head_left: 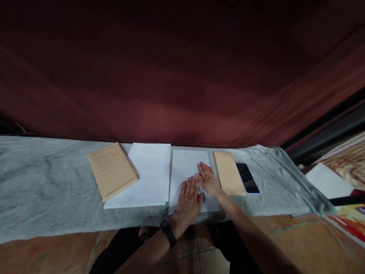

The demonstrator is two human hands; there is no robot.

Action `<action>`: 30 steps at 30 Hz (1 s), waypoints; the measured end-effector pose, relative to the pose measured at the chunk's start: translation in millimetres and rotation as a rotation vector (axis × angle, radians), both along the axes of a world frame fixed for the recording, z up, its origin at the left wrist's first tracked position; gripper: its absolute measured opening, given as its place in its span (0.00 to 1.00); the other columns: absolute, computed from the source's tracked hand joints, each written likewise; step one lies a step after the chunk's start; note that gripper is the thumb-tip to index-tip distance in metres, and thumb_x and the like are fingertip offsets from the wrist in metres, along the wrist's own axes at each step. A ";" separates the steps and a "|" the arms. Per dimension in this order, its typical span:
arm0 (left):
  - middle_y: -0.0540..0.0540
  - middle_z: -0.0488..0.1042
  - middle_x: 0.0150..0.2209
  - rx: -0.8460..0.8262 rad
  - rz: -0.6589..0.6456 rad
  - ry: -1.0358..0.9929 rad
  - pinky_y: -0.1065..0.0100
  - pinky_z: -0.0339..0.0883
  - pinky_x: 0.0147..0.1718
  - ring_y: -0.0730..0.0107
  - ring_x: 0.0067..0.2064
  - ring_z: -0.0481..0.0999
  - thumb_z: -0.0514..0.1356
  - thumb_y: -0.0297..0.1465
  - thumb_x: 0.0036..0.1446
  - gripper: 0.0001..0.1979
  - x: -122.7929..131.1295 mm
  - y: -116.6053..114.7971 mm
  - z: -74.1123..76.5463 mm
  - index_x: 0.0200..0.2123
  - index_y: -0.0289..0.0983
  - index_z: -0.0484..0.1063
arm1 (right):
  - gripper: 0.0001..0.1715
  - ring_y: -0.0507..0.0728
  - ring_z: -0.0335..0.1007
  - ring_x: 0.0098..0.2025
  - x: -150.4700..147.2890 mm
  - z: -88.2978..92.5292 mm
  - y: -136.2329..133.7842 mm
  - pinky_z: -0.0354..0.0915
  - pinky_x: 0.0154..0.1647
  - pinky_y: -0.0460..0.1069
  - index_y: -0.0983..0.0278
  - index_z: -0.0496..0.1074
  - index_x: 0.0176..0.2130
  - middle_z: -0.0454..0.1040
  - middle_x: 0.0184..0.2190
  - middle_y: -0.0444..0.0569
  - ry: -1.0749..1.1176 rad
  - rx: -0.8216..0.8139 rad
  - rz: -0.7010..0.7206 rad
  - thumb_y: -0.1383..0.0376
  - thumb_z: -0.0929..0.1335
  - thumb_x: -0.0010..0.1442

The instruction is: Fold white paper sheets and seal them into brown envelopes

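Note:
Both palms rest flat on a single white sheet of paper in front of me. My left hand, with a dark band on its wrist, lies on the sheet's lower middle, fingers stretched away from me. Higher and to the right, my right hand presses on the paper with its fingers extended. Neither hand grips anything. To the left lies a stack of white paper, partly covered by brown padded-looking envelopes. A slimmer brown envelope sits just right of the sheet.
A grey cloth covers the long, narrow surface. A smartphone with a dark screen lies beside the slim envelope. Dark red fabric hangs along the back edge. Tiled floor shows below, with colourful printed items at far right.

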State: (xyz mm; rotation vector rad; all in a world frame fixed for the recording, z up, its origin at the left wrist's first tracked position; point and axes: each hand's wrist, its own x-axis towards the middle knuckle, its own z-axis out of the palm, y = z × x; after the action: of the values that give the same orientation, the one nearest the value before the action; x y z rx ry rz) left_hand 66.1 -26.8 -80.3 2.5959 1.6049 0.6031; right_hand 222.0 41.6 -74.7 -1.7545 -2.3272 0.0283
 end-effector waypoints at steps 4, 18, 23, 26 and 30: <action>0.32 0.58 0.69 -0.043 0.086 0.006 0.49 0.51 0.68 0.54 0.72 0.54 0.46 0.33 0.67 0.30 -2.6 22.8 0.3 0.69 0.26 0.54 | 0.33 0.62 0.46 0.73 -5.5 -3.0 -21.2 0.49 0.71 0.63 0.70 0.53 0.71 0.51 0.72 0.60 0.004 0.046 -0.072 0.58 0.55 0.74; 0.36 0.56 0.71 -0.035 0.199 0.053 0.48 0.46 0.69 0.53 0.72 0.52 0.45 0.36 0.70 0.28 -2.8 84.3 7.3 0.69 0.31 0.56 | 0.31 0.66 0.49 0.72 -13.4 -2.3 -23.5 0.52 0.70 0.63 0.68 0.55 0.70 0.52 0.72 0.61 0.065 0.099 -0.057 0.62 0.59 0.72; 0.30 0.54 0.71 -0.046 0.299 0.037 0.51 0.47 0.70 0.52 0.73 0.51 0.45 0.38 0.70 0.31 -6.6 85.8 7.0 0.69 0.24 0.55 | 0.35 0.65 0.48 0.73 -4.7 -1.5 -27.6 0.51 0.70 0.63 0.73 0.51 0.71 0.53 0.71 0.64 0.067 0.113 -0.073 0.58 0.57 0.73; 0.29 0.54 0.70 -0.039 0.331 0.033 0.49 0.48 0.69 0.50 0.72 0.51 0.44 0.37 0.70 0.31 -11.5 81.1 9.1 0.69 0.22 0.54 | 0.35 0.66 0.48 0.73 -2.3 -1.0 -30.9 0.51 0.71 0.63 0.76 0.52 0.70 0.52 0.71 0.65 0.087 0.108 -0.103 0.58 0.56 0.74; 0.29 0.54 0.70 -0.018 0.291 0.049 0.48 0.47 0.70 0.50 0.73 0.49 0.44 0.36 0.70 0.31 -13.1 58.3 10.3 0.69 0.22 0.54 | 0.35 0.66 0.46 0.73 -8.1 1.4 -39.1 0.51 0.71 0.64 0.74 0.47 0.72 0.51 0.71 0.64 0.178 0.065 -0.090 0.59 0.54 0.74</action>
State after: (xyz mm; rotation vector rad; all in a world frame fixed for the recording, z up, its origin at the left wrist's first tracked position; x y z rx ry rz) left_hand 52.9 31.5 -70.0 2.3994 2.0132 0.5359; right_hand 213.8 2.5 -73.2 -1.7472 -2.0994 0.0896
